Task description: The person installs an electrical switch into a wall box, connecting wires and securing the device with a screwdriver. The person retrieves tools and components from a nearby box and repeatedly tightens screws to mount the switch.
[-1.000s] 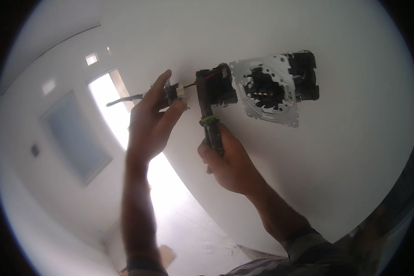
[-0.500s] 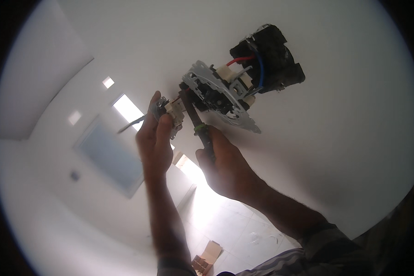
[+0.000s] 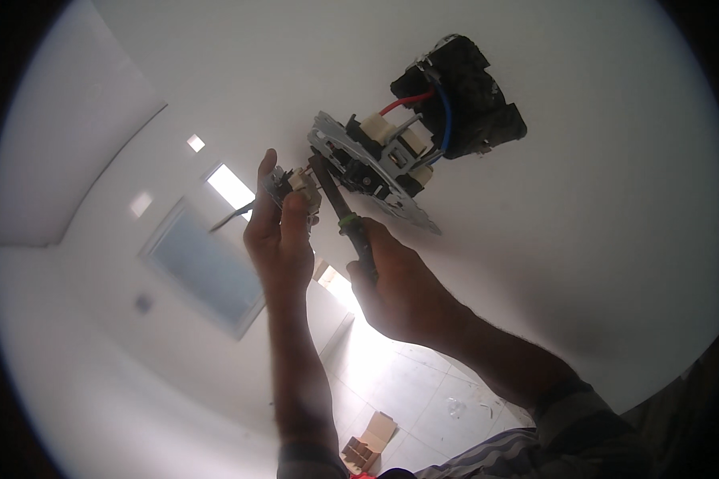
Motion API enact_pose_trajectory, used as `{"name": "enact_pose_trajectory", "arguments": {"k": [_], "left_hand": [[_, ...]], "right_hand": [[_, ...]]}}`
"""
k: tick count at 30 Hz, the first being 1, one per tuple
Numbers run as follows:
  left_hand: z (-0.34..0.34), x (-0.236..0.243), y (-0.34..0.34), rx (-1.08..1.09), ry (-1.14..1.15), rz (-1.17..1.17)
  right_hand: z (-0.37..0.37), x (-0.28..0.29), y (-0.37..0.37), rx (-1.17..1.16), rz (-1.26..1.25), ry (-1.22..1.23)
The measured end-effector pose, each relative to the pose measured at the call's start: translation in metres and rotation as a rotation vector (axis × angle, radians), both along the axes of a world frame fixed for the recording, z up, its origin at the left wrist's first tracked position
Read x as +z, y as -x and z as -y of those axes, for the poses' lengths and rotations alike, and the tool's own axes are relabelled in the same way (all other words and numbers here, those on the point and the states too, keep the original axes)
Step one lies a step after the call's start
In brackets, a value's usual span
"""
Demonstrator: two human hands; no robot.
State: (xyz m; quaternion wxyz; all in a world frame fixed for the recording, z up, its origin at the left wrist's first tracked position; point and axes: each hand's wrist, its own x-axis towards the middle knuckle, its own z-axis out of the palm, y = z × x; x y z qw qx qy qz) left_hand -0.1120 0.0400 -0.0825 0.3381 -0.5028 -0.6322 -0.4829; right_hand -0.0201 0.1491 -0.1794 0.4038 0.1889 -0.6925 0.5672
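Observation:
My left hand (image 3: 282, 231) is closed around a small cream and grey electrical module (image 3: 304, 189), its thumb and fingers on either side. Behind those fingers a thin, pointed rod (image 3: 230, 217) sticks out to the left; its other end is hidden. My right hand (image 3: 399, 287) grips a dark hand tool with a green band (image 3: 345, 211), whose narrow end reaches up beside the module. Just right of the tool's end, a grey metal mounting frame with black and cream switch parts (image 3: 371, 172) hangs tilted out from the wall on its wires.
A black wall box (image 3: 473, 100) sits at the upper right, with a red wire (image 3: 406, 103) and a blue wire (image 3: 449, 120) running to the frame. White wall (image 3: 583, 215) surrounds it. Below, an opened cardboard box (image 3: 369, 444) lies on the tiled floor (image 3: 399, 383).
The mounting frame has tipped slightly and appears a little further left. My left hand appears slightly further right, and the background has shifted with the view. Both grips are unchanged.

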Motion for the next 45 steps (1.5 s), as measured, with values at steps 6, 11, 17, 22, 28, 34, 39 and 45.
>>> {"name": "enact_pose_trajectory", "arguments": {"k": [6,11,17,22,28,34,39,45], "left_hand": [[-0.004,-0.001,-0.006,0.032,-0.014,-0.060],[-0.004,0.006,-0.005,0.168,0.029,-0.220],[-0.003,0.015,-0.011,0.276,0.103,-0.306],[-0.002,0.013,-0.011,0.189,0.067,-0.191],[0.004,0.025,-0.014,0.116,0.105,-0.065],[0.007,0.032,-0.009,0.002,0.148,0.027],[0.006,0.033,-0.011,-0.003,0.142,0.076],[0.006,0.032,-0.009,-0.019,0.150,0.122]], "right_hand": [[0.002,-0.001,-0.003,-0.139,-0.024,-0.051],[0.001,-0.001,-0.001,-0.103,0.012,-0.039],[0.001,0.006,-0.009,-0.080,0.016,-0.031],[-0.003,-0.001,-0.013,-0.025,0.030,0.040],[-0.004,-0.020,-0.045,0.149,0.317,0.100],[-0.007,-0.034,-0.044,0.121,0.221,0.181],[-0.010,-0.029,-0.032,0.098,0.202,0.158],[-0.011,-0.025,-0.019,-0.006,0.152,0.078]]}}
